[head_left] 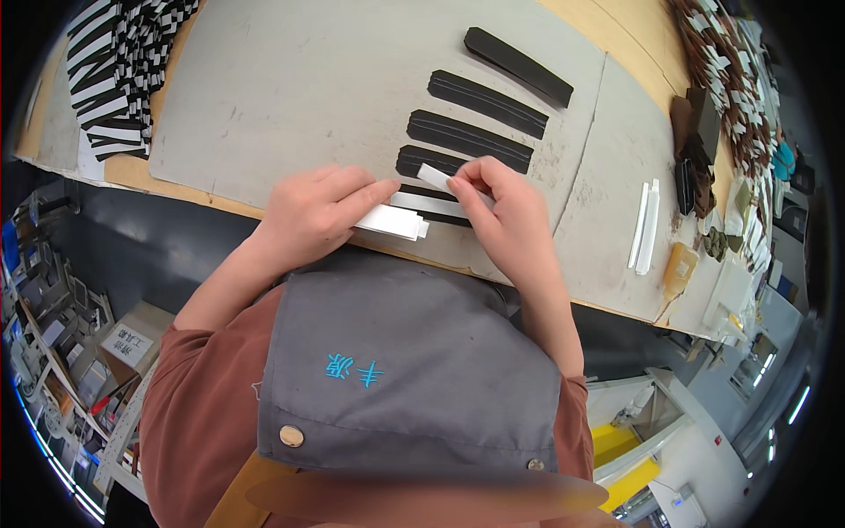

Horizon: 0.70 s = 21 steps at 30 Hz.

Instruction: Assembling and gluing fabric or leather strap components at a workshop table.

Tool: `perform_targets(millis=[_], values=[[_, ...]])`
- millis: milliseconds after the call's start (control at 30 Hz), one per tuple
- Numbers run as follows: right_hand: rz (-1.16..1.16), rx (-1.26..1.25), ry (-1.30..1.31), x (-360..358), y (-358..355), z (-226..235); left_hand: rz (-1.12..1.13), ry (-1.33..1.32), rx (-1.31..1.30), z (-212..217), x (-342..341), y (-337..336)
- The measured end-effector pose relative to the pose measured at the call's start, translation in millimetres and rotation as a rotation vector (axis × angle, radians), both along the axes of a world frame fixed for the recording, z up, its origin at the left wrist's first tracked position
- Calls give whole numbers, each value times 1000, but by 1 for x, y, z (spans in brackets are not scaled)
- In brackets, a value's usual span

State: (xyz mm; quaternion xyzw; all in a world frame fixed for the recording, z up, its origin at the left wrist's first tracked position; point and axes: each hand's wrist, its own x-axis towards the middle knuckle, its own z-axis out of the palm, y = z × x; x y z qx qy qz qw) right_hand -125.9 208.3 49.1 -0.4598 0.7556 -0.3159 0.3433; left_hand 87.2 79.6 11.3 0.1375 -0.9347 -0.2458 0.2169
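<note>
My left hand (321,207) is closed on a stack of white strips (392,222) at the table's near edge. Between thumb and fingers, my right hand (506,202) pinches a single white strip (434,177), held over the dark strips. Beneath my hands lies a black strip with a white strip (427,205) along it. Farther off, several black strips (471,141) lie in a slanted column, most with pale lines along their length. The farthest black strip (519,66) shows no such lines. My right fingers partly cover the nearer strips.
A heap of black and white strips (119,75) sits at the far left. At the right lie two white strips (647,227), a yellowish bottle (679,270) and dark brown pieces (695,150). Brown strips (722,70) pile at the far right. The grey board (264,79) ends close to me.
</note>
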Motion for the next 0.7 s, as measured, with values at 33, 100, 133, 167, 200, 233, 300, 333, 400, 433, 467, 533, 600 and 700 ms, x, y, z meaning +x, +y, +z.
perform_targets(millis=[33, 100, 133, 167, 200, 233, 300, 333, 400, 433, 467, 533, 600, 700], values=[[4, 4, 1, 1, -6, 0, 23, -6, -41, 0, -1, 0], [46, 63, 81, 5, -15, -2, 36, -13, -48, -6, 0, 0], [48, 63, 83, 6, -18, -2, 42, -17, -68, -7, -2, -1], [57, 57, 107, 7, -21, -2, 44, -16, -67, -8, -2, -2], [66, 51, 131, 8, -23, -3, 37, -18, -79, -9, -3, -3], [67, 54, 131, 8, -25, -5, 29, -20, -88, -10, -3, -4], [82, 45, 233, 8, -27, -8, 26, -29, -83, -9, -4, -5], [83, 49, 233, 9, -28, -10, 22, -38, -79, -9, -4, -6], [88, 48, 296, 10, -30, -11, 22, -35, -72, -10, -4, -7], [89, 51, 295, 10, -30, -12, 22, -34, -67, -11, -4, -7], [91, 47, 310, 11, -30, -12, 23, -35, -65, -11, -4, -7], [92, 45, 326, 11, -30, -13, 17, -36, -51, -12, -3, -7], [97, 31, 358, 11, -30, -13, 16, -37, -51, -13, -3, -7], [99, 56, 354, 12, -30, -12, 16, -41, -50, -13, -2, -6]])
